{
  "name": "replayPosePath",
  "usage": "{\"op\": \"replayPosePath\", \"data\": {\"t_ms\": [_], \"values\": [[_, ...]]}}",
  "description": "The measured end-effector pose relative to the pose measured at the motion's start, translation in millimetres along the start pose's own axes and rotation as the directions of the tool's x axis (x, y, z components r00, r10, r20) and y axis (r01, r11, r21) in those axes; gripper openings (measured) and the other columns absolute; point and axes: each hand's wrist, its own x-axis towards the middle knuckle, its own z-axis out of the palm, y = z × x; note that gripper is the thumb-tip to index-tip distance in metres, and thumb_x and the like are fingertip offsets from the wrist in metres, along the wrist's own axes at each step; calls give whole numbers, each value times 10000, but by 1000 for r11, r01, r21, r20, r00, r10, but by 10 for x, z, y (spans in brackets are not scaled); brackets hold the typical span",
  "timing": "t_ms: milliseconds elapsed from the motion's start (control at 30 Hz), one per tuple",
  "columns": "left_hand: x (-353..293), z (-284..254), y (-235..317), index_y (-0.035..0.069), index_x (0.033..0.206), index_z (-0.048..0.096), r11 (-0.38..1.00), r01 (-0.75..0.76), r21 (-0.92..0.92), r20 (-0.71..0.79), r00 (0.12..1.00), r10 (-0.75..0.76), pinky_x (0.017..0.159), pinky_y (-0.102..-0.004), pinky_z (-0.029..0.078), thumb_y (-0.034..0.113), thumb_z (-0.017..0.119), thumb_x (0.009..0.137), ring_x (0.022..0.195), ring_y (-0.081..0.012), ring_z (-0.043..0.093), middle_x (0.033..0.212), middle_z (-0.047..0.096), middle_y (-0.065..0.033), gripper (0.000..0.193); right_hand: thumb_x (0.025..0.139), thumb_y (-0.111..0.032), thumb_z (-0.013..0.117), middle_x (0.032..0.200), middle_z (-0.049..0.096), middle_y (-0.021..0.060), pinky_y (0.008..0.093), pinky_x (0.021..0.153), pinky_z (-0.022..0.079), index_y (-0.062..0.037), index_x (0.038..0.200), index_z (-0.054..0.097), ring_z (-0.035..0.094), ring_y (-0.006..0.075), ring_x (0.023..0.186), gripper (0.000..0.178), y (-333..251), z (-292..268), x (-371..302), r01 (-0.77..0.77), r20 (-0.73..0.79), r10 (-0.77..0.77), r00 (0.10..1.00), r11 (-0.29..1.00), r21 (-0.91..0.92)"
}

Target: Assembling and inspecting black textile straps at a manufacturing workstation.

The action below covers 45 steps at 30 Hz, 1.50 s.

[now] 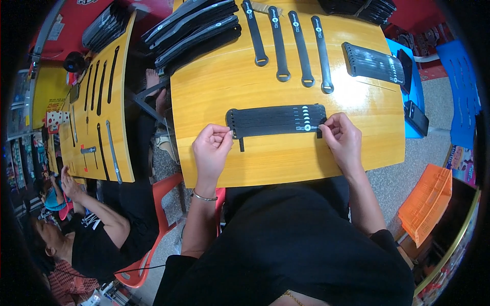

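In front of me on the yellow table (286, 158) lies a flat, fanned bundle of black straps (270, 120) with white markings near its right end. My left hand (212, 145) pinches the bundle's left end between thumb and fingertips. At the other end, my right hand (343, 137) pinches the lower right corner in the same way. A short black strip (242, 145) sticks out below the bundle beside my left fingers. Another dark bit shows beside my right fingertips. Farther back, several single black straps (301, 49) lie apart, their slotted ends toward me.
Thick stacks of black straps (191, 33) stand at the back left. Another fanned strap bundle (375, 64) lies at the right, near a black phone (416, 117) on a blue surface. An orange crate (426, 204) is at lower right. A person (97, 214) sits at another table on the left.
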Motion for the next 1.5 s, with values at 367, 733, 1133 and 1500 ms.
{"op": "replayPosePath", "data": {"t_ms": [367,733,1133,1500], "values": [[5,7,-4,-37,858,579,1000,-13,22,-4,1000,13,533,-157,458,-44,627,822,618,-47,571,731,601,-36,60,787,-29,686,713,604,57,221,528,477,-2,828,553,589,95,596,142,10,13,7,32,-7,-33,999,999,-14],[9,14,-41,-31,847,579,1000,-22,3,-10,1000,22,525,-150,443,-49,636,812,606,-37,556,730,602,-30,69,784,-34,689,716,603,66,232,526,480,-5,834,550,599,113,594,150,0,-1,1,25,-1,-26,1000,999,-47],[14,22,-26,-27,825,583,996,-58,71,-30,998,60,546,-153,456,-46,665,787,614,-35,557,725,600,-23,92,756,-19,704,788,541,74,256,533,480,-1,810,579,582,141,607,137,-30,-5,20,110,-35,-115,993,986,-124],[-164,54,188,-17,914,604,926,-169,338,-53,979,198,601,-202,488,-25,675,779,733,-98,584,949,587,-101,154,787,20,631,856,585,85,252,604,489,-4,907,624,595,155,683,122,-3,-160,-74,114,-41,-114,993,993,-19]]}}
